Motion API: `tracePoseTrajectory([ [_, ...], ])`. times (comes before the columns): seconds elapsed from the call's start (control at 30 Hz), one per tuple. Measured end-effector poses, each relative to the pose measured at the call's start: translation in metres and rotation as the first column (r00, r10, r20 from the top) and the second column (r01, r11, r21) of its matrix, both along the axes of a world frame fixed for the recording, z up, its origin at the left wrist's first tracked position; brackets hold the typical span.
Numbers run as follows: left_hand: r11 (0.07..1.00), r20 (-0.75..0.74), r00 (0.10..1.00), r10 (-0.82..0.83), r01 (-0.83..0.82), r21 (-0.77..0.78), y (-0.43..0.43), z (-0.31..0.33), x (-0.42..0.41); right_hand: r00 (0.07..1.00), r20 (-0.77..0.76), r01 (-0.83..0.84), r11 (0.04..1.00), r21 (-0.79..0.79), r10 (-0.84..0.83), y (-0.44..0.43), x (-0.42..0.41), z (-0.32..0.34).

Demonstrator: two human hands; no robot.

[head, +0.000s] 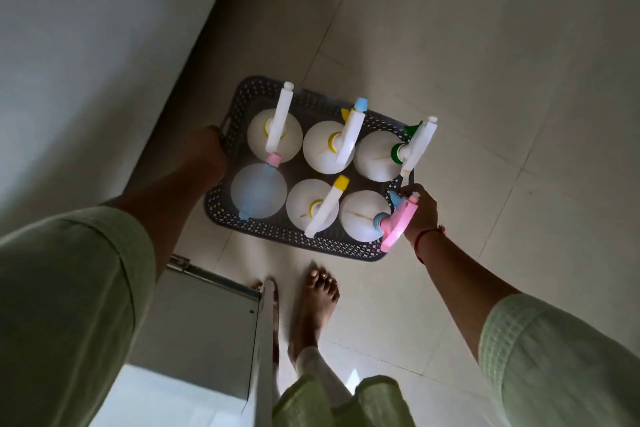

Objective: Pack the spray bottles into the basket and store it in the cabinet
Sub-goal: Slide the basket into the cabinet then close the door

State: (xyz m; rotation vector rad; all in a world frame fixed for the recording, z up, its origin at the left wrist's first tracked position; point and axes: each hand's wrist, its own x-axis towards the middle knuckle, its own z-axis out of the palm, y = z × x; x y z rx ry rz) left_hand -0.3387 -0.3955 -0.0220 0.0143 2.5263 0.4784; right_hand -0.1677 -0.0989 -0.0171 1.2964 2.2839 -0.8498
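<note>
A dark grey perforated basket (298, 236) hangs above the tiled floor, held at both short ends. My left hand (204, 149) grips its left rim by the handle slot. My right hand (419, 208) grips its right rim. Inside stand several spray bottles upright in two rows: white ones with white trigger heads (275, 135), a pale blue bottle (258, 191) at the near left, and a white bottle with a pink trigger head (398, 222) at the near right, touching my right hand.
An open cabinet door (263, 340) stands edge-on below the basket, with the cabinet's pale interior (194, 322) to its left. A white counter or cabinet front (86, 62) fills the left side. My bare feet (315, 308) stand on the floor tiles (485, 80) beside the door.
</note>
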Motion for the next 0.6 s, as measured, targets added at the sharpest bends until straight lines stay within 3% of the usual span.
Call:
tracePoseTrajectory([
  [0.07,0.999,0.001,0.999,0.044,-0.044,-0.007,-0.001,0.033,0.001,0.997,0.023,-0.073,0.997,0.017,0.073,0.004,-0.009,0.033],
  [0.17,0.995,0.059,0.994,0.097,-0.095,-0.040,-0.003,0.089,0.007,0.996,0.068,-0.052,0.998,-0.028,0.054,0.011,-0.024,0.093],
  [0.27,0.984,0.066,0.982,0.178,-0.176,-0.038,-0.005,0.143,0.017,0.970,0.071,-0.238,0.968,0.082,0.232,0.018,-0.037,0.153],
  [0.4,0.957,0.080,0.955,0.286,-0.289,0.015,-0.009,0.210,0.037,0.914,0.120,-0.400,0.911,0.101,0.388,0.022,-0.049,0.228],
  [0.53,0.921,0.073,0.922,0.380,-0.385,0.066,-0.016,0.267,0.052,0.911,0.071,-0.413,0.903,0.115,0.407,0.017,-0.063,0.288],
  [0.6,0.899,0.065,0.901,0.429,-0.433,0.073,-0.022,0.291,0.060,0.940,0.015,-0.339,0.935,0.106,0.340,0.011,-0.072,0.312],
])
